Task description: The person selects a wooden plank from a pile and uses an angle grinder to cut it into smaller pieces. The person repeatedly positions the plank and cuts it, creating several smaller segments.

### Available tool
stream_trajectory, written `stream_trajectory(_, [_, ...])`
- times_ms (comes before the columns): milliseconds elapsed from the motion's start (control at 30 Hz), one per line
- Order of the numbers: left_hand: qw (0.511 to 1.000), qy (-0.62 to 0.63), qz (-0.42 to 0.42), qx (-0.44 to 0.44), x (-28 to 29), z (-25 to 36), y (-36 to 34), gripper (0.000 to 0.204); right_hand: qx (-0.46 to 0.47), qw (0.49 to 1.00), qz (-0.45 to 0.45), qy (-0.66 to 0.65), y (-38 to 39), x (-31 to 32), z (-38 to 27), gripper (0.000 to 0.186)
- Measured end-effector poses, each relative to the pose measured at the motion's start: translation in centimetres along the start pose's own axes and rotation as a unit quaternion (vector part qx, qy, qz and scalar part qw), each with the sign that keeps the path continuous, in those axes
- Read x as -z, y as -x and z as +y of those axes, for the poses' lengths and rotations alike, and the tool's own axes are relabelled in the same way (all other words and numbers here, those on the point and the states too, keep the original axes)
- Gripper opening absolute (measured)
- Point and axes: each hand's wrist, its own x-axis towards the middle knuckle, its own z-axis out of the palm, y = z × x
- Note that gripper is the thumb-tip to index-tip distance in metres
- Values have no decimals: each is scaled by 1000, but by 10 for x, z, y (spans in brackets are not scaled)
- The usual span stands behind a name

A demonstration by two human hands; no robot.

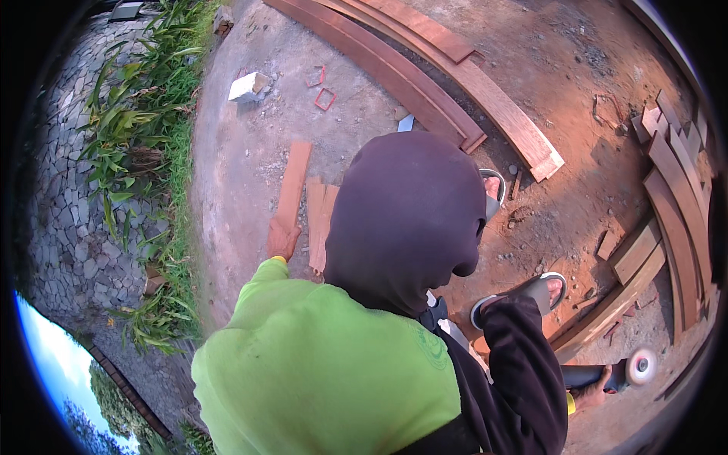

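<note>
My left hand (283, 240) reaches out in a green sleeve with a yellow cuff. It grips the near end of a short reddish-brown wooden board (294, 182) lying on the ground. Right beside that board lie a few narrower, lighter wood pieces (320, 216), partly hidden behind dark cloth. At the lower right, my right hand (593, 391) is closed around the dark body of an angle grinder (585, 375). The grinder's round, pale disc (641, 365) faces up, well apart from the board.
Long planks (425, 98) run across the far ground. A stack of boards (675, 220) lies at right. Two sandalled feet (550, 292) show near the middle. Red square frames (325, 98) and a white block (249, 87) lie far left, near plants (125, 144) and a stone wall (64, 220).
</note>
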Motion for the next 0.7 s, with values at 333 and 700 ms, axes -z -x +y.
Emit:
stream_trajectory(333, [885,-16,145,-442,32,196,-122,75,-25,997,-76,-13,0,-12,27,39])
stream_trajectory(700, [679,-285,194,-648,27,427,-110,61,25,999,-22,15,-6,13,30,47])
